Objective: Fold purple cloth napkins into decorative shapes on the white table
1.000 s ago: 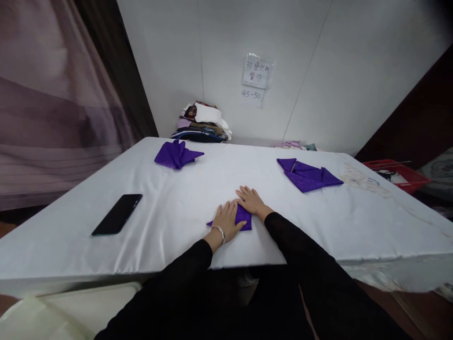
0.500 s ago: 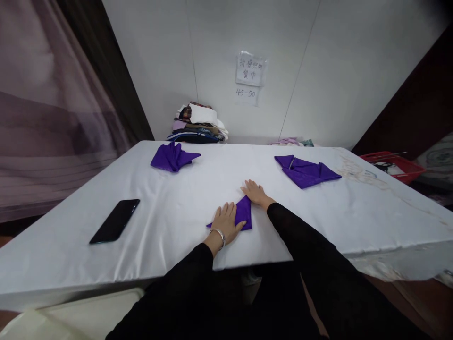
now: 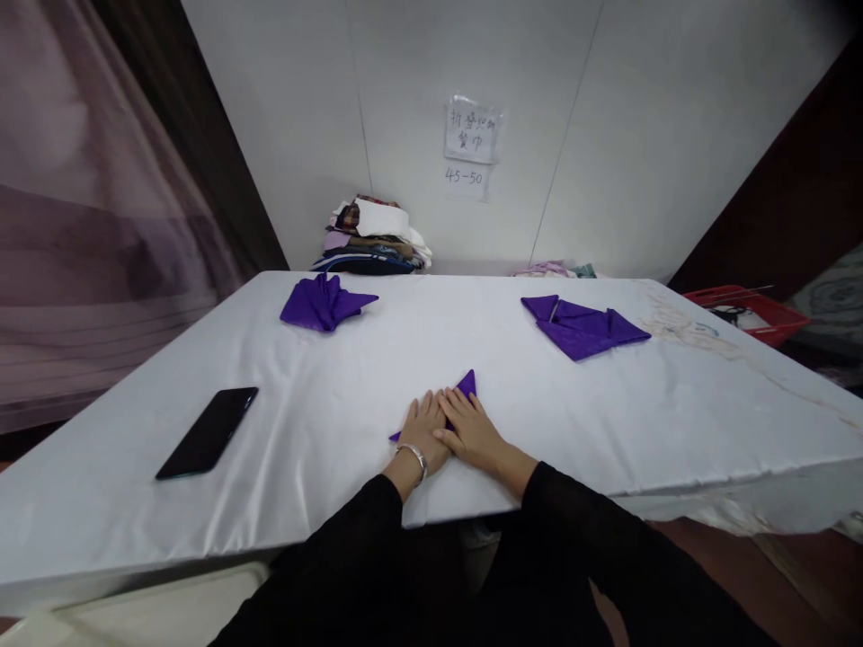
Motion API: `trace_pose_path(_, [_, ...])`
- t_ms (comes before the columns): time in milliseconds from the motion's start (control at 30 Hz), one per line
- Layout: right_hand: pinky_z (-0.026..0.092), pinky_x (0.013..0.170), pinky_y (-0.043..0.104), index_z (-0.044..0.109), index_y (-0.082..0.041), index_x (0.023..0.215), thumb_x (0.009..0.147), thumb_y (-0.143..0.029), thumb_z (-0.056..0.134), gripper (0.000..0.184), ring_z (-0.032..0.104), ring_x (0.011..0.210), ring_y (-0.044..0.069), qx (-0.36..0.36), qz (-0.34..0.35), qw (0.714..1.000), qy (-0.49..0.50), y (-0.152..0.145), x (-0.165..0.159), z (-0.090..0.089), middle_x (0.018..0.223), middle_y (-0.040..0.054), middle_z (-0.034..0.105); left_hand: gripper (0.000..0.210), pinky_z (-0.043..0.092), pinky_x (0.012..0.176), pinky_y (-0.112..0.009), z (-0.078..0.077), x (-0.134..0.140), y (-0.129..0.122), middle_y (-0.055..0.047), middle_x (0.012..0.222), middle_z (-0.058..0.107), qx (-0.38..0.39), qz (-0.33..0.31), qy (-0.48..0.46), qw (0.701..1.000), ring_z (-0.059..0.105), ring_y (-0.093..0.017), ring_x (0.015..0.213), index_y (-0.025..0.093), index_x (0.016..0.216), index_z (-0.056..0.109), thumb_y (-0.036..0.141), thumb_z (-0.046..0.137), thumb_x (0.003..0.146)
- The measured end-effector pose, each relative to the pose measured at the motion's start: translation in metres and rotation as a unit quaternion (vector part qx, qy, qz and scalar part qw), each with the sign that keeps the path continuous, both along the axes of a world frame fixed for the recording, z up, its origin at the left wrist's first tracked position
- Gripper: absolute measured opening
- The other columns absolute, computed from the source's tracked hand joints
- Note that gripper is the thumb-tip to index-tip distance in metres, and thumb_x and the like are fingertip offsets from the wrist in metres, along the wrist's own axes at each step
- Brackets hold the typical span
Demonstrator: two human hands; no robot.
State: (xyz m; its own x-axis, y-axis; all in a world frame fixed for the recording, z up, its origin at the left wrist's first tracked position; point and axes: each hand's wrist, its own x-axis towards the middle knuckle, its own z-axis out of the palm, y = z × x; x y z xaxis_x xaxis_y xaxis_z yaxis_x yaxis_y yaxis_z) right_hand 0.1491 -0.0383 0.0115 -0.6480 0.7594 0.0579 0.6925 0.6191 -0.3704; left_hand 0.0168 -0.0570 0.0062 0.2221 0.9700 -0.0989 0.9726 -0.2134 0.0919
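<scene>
A small folded purple napkin (image 3: 469,384) lies on the white-covered table (image 3: 337,404) close to its front edge, mostly hidden under my hands. Its pointed tip shows above my right hand, and another corner peeks out left of my left hand. My left hand (image 3: 426,433), with a silver bracelet at the wrist, rests flat on the cloth with fingers stretched out. Beside it and slightly overlapping, my right hand (image 3: 472,433) presses flat on the napkin's right part, its thumb over the left hand.
A fan-like folded purple napkin (image 3: 316,304) lies at the back left, a flatter purple one (image 3: 580,330) at the back right. A black phone (image 3: 209,433) rests at left. Beyond the table are piled clothes (image 3: 374,238) and a red basket (image 3: 775,323).
My right hand has come from the napkin's upper tip down and toward me, and now lies against my left hand. The left hand stays on the napkin. The view has shifted slightly.
</scene>
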Motion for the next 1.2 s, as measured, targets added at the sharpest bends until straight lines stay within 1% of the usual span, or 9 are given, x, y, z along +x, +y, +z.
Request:
trace_pose_path(200, [0.003, 0.108, 0.046, 0.019, -0.018, 0.143, 0.087, -0.062, 0.023, 0.071, 0.01, 0.137, 0.024, -0.023, -0.005, 0.999, -0.023, 0.013, 0.021, -0.004, 0.149, 0.0084, 0.018, 0.067, 0.012, 0.11, -0.045, -0.002, -0.002, 0.0, -0.008, 0.149, 0.021, 0.017, 0.004, -0.023, 1.0, 0.012, -0.026, 0.137, 0.011, 0.141, 0.024, 0.048, 0.027, 0.085])
trace_pose_path(367, [0.004, 0.108, 0.046, 0.022, -0.018, 0.142, 0.087, -0.062, 0.022, 0.071, 0.01, 0.137, 0.022, -0.035, -0.011, 0.999, -0.031, 0.039, 0.029, 0.003, 0.149, 0.008, 0.018, 0.072, 0.012, 0.11, -0.046, -0.005, -0.003, 0.002, -0.009, 0.148, 0.022, 0.032, 0.006, -0.029, 0.999, 0.013, -0.027, 0.137, 0.011, 0.141, 0.024, 0.056, 0.023, 0.085])
trace_pose_path(500, [0.004, 0.108, 0.044, 0.022, -0.017, 0.142, 0.088, -0.061, 0.023, 0.07, 0.01, 0.137, 0.02, -0.027, -0.026, 0.998, -0.042, 0.059, 0.031, 0.001, 0.149, 0.0075, 0.018, 0.072, 0.012, 0.11, -0.046, -0.007, -0.003, 0.003, -0.01, 0.148, 0.023, 0.035, 0.006, -0.026, 0.999, 0.013, -0.027, 0.137, 0.012, 0.141, 0.024, 0.058, 0.022, 0.085])
trace_pose_path(667, [0.006, 0.108, 0.046, 0.031, -0.019, 0.139, 0.09, -0.055, 0.026, 0.061, 0.014, 0.136, 0.021, -0.02, -0.061, 0.997, -0.035, 0.081, 0.04, -0.003, 0.147, 0.0067, 0.025, 0.071, 0.012, 0.109, -0.047, -0.005, -0.003, 0.002, -0.01, 0.148, 0.022, 0.036, 0.007, -0.032, 0.999, 0.014, -0.027, 0.137, 0.013, 0.141, 0.024, 0.058, 0.021, 0.086])
trace_pose_path(733, [0.01, 0.108, 0.047, 0.034, -0.018, 0.137, 0.091, -0.049, 0.024, 0.056, 0.017, 0.136, 0.022, -0.032, -0.097, 0.995, -0.008, 0.088, 0.046, -0.003, 0.145, 0.0073, 0.029, 0.071, 0.011, 0.11, -0.047, -0.003, -0.003, 0.001, -0.01, 0.148, 0.022, 0.035, 0.009, -0.035, 0.999, 0.014, -0.027, 0.137, 0.013, 0.141, 0.024, 0.058, 0.02, 0.086])
trace_pose_path(833, [0.017, 0.109, 0.044, 0.029, -0.016, 0.14, 0.091, -0.036, 0.025, 0.052, 0.02, 0.135, 0.02, -0.041, -0.145, 0.987, 0.054, 0.09, 0.059, -0.005, 0.146, 0.0081, 0.029, 0.071, 0.011, 0.109, -0.048, -0.003, -0.003, 0.0, -0.01, 0.148, 0.022, 0.037, 0.007, -0.04, 0.998, 0.013, -0.027, 0.137, 0.014, 0.141, 0.024, 0.058, 0.02, 0.086])
trace_pose_path(933, [0.018, 0.11, 0.041, 0.028, -0.013, 0.14, 0.081, -0.021, 0.038, 0.06, 0.015, 0.136, 0.019, 0.004, -0.065, 0.994, 0.089, 0.079, 0.067, -0.009, 0.147, 0.0083, 0.024, 0.071, 0.011, 0.109, -0.047, -0.003, -0.003, 0.0, -0.01, 0.148, 0.022, 0.039, 0.006, -0.042, 0.998, 0.013, -0.027, 0.137, 0.014, 0.141, 0.024, 0.059, 0.02, 0.086])
trace_pose_path(1067, [0.021, 0.108, 0.045, 0.041, -0.013, 0.133, 0.069, -0.012, 0.045, 0.064, 0.016, 0.136, 0.022, 0.058, 0.073, 0.993, 0.068, 0.061, 0.065, -0.011, 0.145, 0.01, 0.03, 0.073, 0.013, 0.109, -0.047, -0.003, -0.004, 0.004, -0.011, 0.148, 0.023, 0.031, 0.006, -0.047, 0.998, 0.014, -0.027, 0.137, 0.013, 0.14, 0.024, 0.06, 0.021, 0.085])
trace_pose_path(1200, [0.023, 0.106, 0.049, 0.045, -0.015, 0.131, 0.072, -0.012, 0.043, 0.058, 0.022, 0.134, 0.025, 0.073, 0.083, 0.993, 0.041, 0.058, 0.058, -0.01, 0.141, 0.0097, 0.037, 0.08, 0.013, 0.109, -0.045, 0.002, -0.009, 0.0, -0.013, 0.149, 0.015, 0.027, -0.003, -0.073, 0.997, 0.011, -0.026, 0.137, 0.011, 0.141, 0.02, 0.064, 0.025, 0.082])
